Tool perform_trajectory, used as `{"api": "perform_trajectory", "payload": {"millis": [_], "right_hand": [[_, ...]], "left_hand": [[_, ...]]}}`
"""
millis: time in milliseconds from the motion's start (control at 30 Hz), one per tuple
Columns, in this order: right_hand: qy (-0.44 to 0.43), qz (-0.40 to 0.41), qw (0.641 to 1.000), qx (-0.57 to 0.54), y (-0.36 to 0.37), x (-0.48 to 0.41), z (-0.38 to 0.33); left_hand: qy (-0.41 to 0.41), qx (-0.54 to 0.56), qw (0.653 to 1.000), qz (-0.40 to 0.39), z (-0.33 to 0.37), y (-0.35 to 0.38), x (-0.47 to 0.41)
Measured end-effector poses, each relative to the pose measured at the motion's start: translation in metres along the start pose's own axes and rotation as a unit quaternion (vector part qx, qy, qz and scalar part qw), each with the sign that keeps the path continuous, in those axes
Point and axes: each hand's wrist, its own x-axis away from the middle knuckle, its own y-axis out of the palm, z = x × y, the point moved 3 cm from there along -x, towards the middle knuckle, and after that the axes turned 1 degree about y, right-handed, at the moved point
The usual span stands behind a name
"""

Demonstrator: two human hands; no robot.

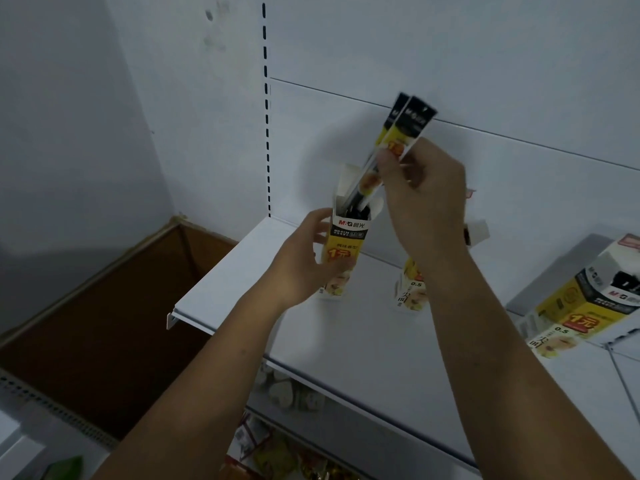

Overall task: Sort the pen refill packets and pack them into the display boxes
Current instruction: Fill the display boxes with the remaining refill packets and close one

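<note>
A tall yellow, black and white display box [346, 237] stands upright on the white shelf [363, 341], its top flaps open. My left hand [304, 261] grips its left side. My right hand [426, 202] pinches two long refill packets [405, 129] with black tops; their lower ends reach into the box's open mouth, tilted to the upper right. A second display box [410, 289] stands just right of the first, mostly hidden behind my right wrist. A third display box [581, 303] lies tilted at the far right.
An open brown cardboard carton [114, 306] sits left of the shelf, below its edge. The white back panel [450, 64] rises close behind the boxes. Packaged goods [277, 455] show on a lower shelf. A wire divider [623, 379] stands at the right.
</note>
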Motion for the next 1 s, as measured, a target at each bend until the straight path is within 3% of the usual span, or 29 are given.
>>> {"api": "perform_trajectory", "payload": {"millis": [300, 700, 767, 900, 1000], "right_hand": [[0.021, -0.051, 0.992, 0.115, 0.015, 0.009, 0.018], [0.013, -0.017, 0.994, 0.105, 0.006, 0.018, 0.011], [0.005, -0.023, 0.994, 0.11, 0.006, 0.029, 0.01], [-0.022, -0.049, 0.989, 0.135, 0.004, 0.057, 0.013], [-0.012, -0.077, 0.984, 0.16, 0.001, 0.079, 0.021]], "left_hand": [[-0.01, 0.037, 0.999, -0.006, -0.011, 0.007, 0.0], [-0.017, 0.03, 0.999, -0.021, -0.019, 0.01, -0.013], [-0.014, -0.003, 1.0, -0.001, -0.022, 0.006, -0.006], [0.008, -0.063, 0.991, 0.119, -0.021, -0.015, 0.016], [0.041, -0.095, 0.986, 0.13, -0.014, -0.029, 0.026]]}}
